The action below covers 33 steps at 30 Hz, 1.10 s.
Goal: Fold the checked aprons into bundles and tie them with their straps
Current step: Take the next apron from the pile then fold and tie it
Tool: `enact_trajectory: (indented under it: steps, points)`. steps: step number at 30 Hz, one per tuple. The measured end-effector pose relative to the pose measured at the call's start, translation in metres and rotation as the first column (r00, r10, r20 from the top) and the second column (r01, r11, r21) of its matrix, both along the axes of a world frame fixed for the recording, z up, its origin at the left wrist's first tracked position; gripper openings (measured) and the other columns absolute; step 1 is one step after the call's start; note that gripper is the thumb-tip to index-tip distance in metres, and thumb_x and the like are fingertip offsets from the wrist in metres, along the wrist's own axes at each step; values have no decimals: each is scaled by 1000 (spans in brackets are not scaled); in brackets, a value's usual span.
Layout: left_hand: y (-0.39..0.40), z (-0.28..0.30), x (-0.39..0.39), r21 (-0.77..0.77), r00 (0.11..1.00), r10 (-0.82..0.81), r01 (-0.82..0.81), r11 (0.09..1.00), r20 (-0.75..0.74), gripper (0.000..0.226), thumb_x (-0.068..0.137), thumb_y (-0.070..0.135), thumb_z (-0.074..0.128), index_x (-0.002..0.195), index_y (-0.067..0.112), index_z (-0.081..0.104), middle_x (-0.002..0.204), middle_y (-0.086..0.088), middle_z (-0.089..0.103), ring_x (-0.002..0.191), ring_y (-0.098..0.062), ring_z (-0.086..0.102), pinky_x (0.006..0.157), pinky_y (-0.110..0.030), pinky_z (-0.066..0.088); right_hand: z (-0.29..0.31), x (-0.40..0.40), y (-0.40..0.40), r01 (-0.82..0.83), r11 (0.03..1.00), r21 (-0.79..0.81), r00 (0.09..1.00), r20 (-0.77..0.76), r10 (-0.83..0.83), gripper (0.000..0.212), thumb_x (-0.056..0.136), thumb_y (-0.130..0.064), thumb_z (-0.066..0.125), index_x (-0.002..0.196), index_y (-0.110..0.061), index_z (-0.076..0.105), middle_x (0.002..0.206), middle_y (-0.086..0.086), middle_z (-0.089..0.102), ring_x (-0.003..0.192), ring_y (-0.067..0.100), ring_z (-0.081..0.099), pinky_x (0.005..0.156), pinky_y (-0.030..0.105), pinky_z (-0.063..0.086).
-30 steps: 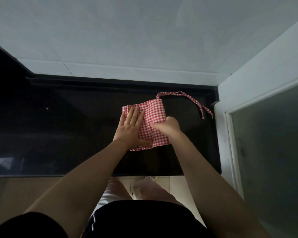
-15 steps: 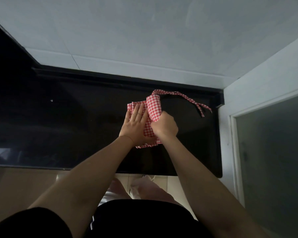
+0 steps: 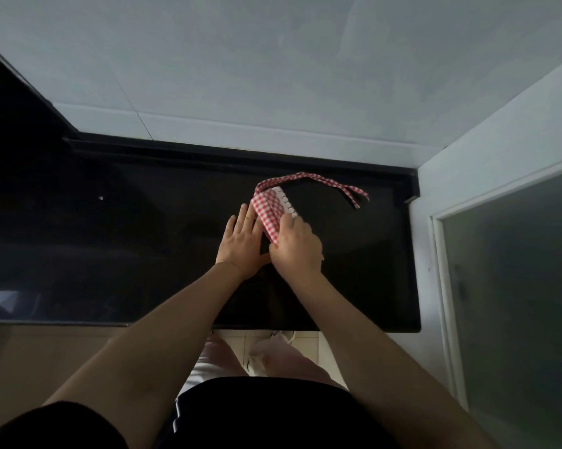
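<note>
A red-and-white checked apron [image 3: 268, 210] lies folded into a narrow bundle on the black countertop [image 3: 143, 241], with a white trimmed edge showing on its right side. Its strap [image 3: 325, 183] loops off the far end and trails to the right along the counter. My right hand [image 3: 295, 246] is closed over the near end of the bundle. My left hand [image 3: 242, 243] lies flat beside it on the left, fingers spread, touching the bundle's left edge. The near part of the apron is hidden under my hands.
The counter meets a pale tiled wall [image 3: 273, 76] at the back and a white wall with a frosted glass door [image 3: 512, 303] on the right. The counter's front edge [image 3: 176, 325] runs just above my legs and the floor.
My right hand has folded the apron's right part over to the left, so the wide flat square is now a narrow bundle. My left hand has slid off the top of the cloth to its left side.
</note>
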<state>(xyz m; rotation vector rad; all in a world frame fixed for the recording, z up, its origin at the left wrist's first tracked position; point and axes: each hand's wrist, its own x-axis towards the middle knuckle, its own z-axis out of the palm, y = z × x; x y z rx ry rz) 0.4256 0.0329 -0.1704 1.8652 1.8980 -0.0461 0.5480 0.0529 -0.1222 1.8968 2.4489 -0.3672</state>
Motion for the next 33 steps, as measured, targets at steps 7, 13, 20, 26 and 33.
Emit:
enact_trajectory:
  steps: [7,13,20,26,33]
  points:
    - [-7,6,-3,75,918,237,-274,959,319,87,88,37,68,156,14,18,163,-6,15,151,-23,13,122,-39,18,-7,5,-2,-25,1000,16,1000,2,25,43,92,-35,63,124,-12,46,120,10,57,103,21,58,83,33,52]
    - [15,38,12,-480,280,773,-650,589,570,44,87,48,67,117,17,57,107,0,66,92,-13,66,81,-33,59,-3,9,2,9,993,-116,986,-162,-28,39,93,-46,56,115,-15,54,110,2,57,96,16,57,79,32,51]
    - [24,28,13,-585,148,889,-704,403,434,28,82,39,78,95,17,64,89,0,72,78,-13,72,80,-34,60,6,41,19,-9,909,-417,948,-293,-126,17,96,-28,61,111,-27,56,112,-2,46,93,9,54,86,31,52]
    - [34,33,16,-715,-9,920,-633,297,391,28,79,31,81,90,9,68,92,-8,72,83,-21,71,82,-40,60,9,52,23,-17,862,-507,955,-263,-136,56,83,-37,76,132,-31,49,130,3,32,123,21,34,99,36,38]
    - [34,41,19,-836,-139,907,-460,297,399,50,78,29,81,120,11,61,116,-7,66,111,-21,61,103,-39,46,8,64,28,-45,821,-569,928,-328,-177,70,74,-43,83,134,-31,49,133,4,34,125,26,42,103,42,41]
